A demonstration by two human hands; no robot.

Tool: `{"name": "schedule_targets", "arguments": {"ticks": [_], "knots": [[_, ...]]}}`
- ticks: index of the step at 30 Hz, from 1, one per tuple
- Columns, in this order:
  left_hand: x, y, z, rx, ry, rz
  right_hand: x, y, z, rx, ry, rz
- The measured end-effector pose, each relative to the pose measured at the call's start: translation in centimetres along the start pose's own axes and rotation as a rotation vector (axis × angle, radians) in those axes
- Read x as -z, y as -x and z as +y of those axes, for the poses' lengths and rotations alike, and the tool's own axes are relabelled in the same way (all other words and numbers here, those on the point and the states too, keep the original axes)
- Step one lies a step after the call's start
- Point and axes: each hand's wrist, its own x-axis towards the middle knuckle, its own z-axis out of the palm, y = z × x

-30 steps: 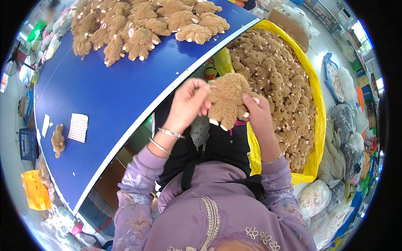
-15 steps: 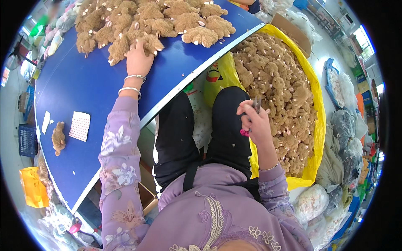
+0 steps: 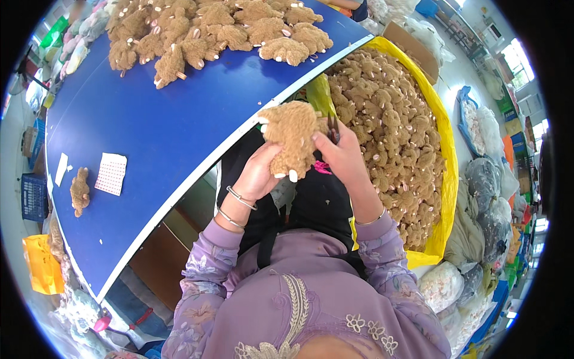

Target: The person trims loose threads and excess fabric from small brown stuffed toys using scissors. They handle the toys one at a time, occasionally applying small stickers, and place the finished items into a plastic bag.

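Note:
Over my lap, a brown plush toy [image 3: 292, 134] with small white tips is gripped along its lower left side by my left hand [image 3: 260, 172]. My right hand [image 3: 345, 154] is closed around dark-bladed snips [image 3: 333, 128], blades pointing up, with a bright pink bit showing below. Its thumb presses the toy's right side. The fingers behind the toy are hidden. A pile of similar plush toys [image 3: 209, 27] lies at the far end of the blue table [image 3: 161, 119].
Close on my right, a yellow bag [image 3: 452, 179] is full of small brown plush pieces [image 3: 394, 137]. One small plush toy [image 3: 80, 191] and a printed sheet [image 3: 112, 174] lie at the table's left. Filled plastic bags [image 3: 493, 191] line the far right.
My left hand has come back from the pile to my lap with a plush toy. My right hand, still holding the snips, has moved left and up to meet it.

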Motion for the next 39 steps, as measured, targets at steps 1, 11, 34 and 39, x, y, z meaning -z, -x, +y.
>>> {"name": "schedule_targets", "arguments": {"ticks": [1, 11, 34, 39], "knots": [[-0.1, 0.0, 0.2, 0.004, -0.058, -0.034, 0.4, 0.0, 0.2, -0.022, 0.014, 0.019], [-1.2, -1.2, -0.5, -0.157, -0.197, 0.244, 0.6, -0.5, 1.1, 0.058, 0.024, 0.133], [-2.5, -2.9, -1.4, -0.332, -0.059, 0.390, 0.0, 2.5, -0.1, 0.063, -0.262, 0.068], [-1.4, -2.5, -1.2, -0.295, -0.032, 0.375, 2.7, 2.2, -1.3, 0.003, -0.073, -0.059]]}}
